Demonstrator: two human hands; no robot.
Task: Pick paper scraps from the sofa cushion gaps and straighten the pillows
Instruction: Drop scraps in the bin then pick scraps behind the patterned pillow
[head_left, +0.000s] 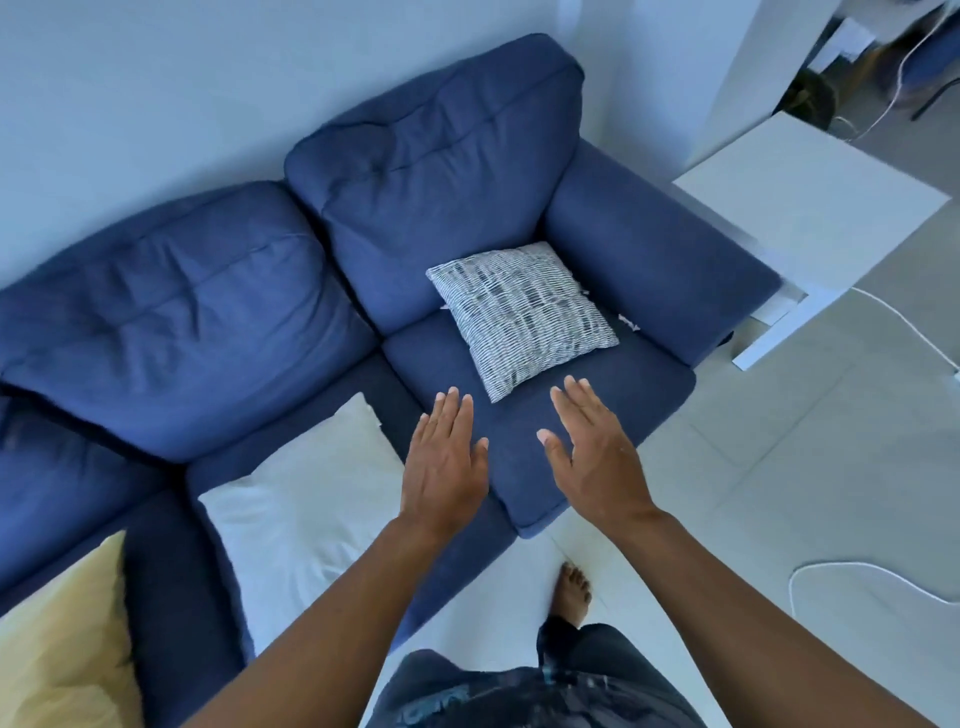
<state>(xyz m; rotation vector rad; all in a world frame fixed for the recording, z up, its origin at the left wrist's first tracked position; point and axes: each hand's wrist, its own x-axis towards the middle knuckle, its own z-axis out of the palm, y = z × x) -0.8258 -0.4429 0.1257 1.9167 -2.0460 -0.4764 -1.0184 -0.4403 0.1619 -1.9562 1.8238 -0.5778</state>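
A blue sofa (613, 410) fills the middle of the head view. A grey-and-white patterned pillow (522, 317) lies tilted on the right seat cushion, against the backrest. A small white paper scrap (628, 322) sticks out of the gap by the right armrest. Another tiny white bit (445, 306) shows at the pillow's left edge. A white pillow (306, 499) lies flat on the middle seat, and a yellow pillow (62, 644) sits at the lower left. My left hand (447, 457) and my right hand (597, 452) hover flat and empty over the right seat, just in front of the patterned pillow.
A white side table (810, 208) stands right of the armrest. White cables (883, 577) trail over the tiled floor at the right. My bare foot (571, 592) stands on the floor by the sofa's front edge. A white wall is behind the sofa.
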